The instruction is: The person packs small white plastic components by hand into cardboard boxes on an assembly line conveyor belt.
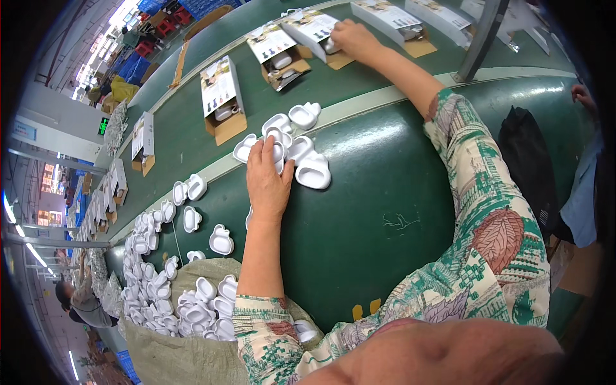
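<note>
My left hand (268, 183) is closed around a white plastic piece (278, 156) on the green work surface, its fingers over the top and the thumb at the side. Several like pieces, each with a rounded hollow, lie close around it, one (313, 172) just right of the thumb. Stretched far forward, my right hand (357, 42) has its fingers bent into the open end of a printed box (312, 27). A white piece (330, 46) shows in that opening under the fingertips; part of it is hidden by the hand.
More printed boxes with open brown flaps, such as one (221, 90), line the green belt (176, 115) beyond a pale rail (359, 101). A sack (186, 359) and a heap of white pieces (151, 289) are at left. A metal post (484, 38) stands right of my right hand. Another person's hand (582, 96) shows far right.
</note>
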{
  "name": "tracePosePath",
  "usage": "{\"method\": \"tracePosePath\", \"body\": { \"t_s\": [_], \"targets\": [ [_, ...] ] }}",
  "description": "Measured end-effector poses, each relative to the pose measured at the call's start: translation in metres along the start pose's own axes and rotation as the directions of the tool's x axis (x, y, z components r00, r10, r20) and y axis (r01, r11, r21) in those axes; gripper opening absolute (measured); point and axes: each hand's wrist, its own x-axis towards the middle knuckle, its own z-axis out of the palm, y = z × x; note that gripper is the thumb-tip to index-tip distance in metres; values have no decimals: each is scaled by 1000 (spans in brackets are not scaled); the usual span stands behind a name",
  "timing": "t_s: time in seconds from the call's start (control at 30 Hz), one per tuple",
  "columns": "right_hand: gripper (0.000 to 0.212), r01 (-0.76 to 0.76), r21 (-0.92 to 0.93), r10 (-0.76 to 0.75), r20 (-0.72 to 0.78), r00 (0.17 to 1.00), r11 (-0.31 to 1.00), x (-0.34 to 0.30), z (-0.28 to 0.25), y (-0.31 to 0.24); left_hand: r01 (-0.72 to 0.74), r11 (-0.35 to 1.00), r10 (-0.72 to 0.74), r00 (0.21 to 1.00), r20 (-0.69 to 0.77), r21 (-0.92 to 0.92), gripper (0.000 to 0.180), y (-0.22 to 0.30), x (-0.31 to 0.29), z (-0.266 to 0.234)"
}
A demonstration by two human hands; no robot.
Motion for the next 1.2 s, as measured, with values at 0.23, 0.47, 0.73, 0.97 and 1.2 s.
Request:
{"method": "tracePosePath", "body": {
  "t_s": [0.23,0.47,0.73,0.97,1.2],
  "targets": [
    [21,240,410,-172,-197,965,880,-20,-29,-84,-8,1000,8,1000,15,24,56,-7,6,-4],
    [20,292,561,-346,-10,938,775,-40,-22,-149,-16,997,20,997,68,-70,59,-12,-2,0],
    [15,196,308,-164,-128,978,931,-41,-24,-105,-26,994,35,995,88,-101,60,-18,-6,-5],
    [12,-195,-16,196,25,980,981,-5,14,-15,-42,994,41,999,-11,-98,59,-27,-12,-19],
    [15,-1,341,72,-196,978,940,-19,-16,-81,64,998,-61,994,-91,26,55,-40,-7,-14]
  ]
}}
